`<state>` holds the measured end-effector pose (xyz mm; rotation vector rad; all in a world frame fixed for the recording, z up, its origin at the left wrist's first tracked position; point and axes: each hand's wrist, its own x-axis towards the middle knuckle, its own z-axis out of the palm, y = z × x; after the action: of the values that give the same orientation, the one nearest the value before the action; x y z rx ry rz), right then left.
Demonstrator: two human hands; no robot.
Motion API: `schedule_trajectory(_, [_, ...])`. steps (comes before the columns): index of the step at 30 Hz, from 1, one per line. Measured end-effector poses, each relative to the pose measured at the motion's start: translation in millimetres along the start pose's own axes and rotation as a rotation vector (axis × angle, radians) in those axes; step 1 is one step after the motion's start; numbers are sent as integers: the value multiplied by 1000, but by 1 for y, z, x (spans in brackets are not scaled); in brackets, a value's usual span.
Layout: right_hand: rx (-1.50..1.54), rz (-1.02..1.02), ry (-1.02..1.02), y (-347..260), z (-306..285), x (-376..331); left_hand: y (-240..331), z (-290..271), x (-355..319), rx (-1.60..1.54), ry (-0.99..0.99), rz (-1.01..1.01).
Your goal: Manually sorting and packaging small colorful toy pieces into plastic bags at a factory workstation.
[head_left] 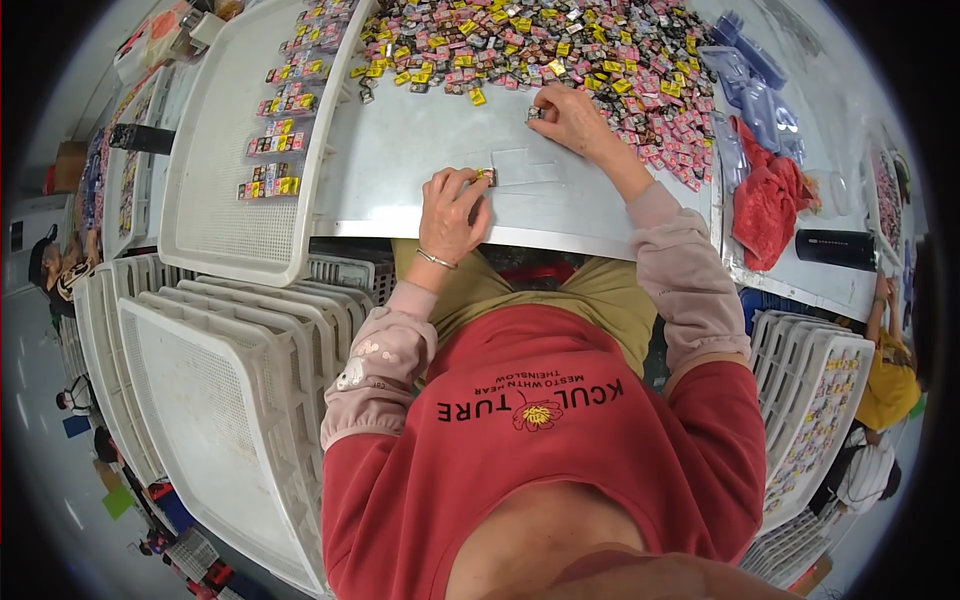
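At a smooth pale-grey worktable, pinching a small dark block in bare right hand beside heaped multicoloured blocks, apparently for short reaches, touching a yellow-black block, in unclear grip, with bare left hand.

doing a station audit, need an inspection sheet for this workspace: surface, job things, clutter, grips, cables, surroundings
Surface: pale grey, flat tabletop, bare nearest the person.
Job's things: heap of small pink, yellow and black blocks at the far side; thin, clear plastic piece between the hands; white, perforated plastic tray at left, carrying clustered blocks.
Clutter: crumpled red cloth, black cylinder, bluish transparent plastic containers, all right.
Grips: left grip touches a small yellow-and-dark block, firmness unclear; right grip pinches a small dark-and-silver block.
Cables: nothing seen.
Surroundings: stacked white plastic trays at left; yellow-clad person at right.
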<state>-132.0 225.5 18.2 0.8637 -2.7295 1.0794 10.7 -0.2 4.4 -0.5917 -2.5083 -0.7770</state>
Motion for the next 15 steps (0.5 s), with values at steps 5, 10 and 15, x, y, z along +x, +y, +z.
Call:
schedule_trajectory(5, [153,143,10,-8,-4,-6,1,0,-1,-7,7,-4])
schedule_trajectory(10, [-354,41,-8,-8,2,-12,0,0,-2,8,1,-6])
schedule_trajectory(15, [-168,-177,14,20,-9,1,1,0,1,-9,-3,-10])
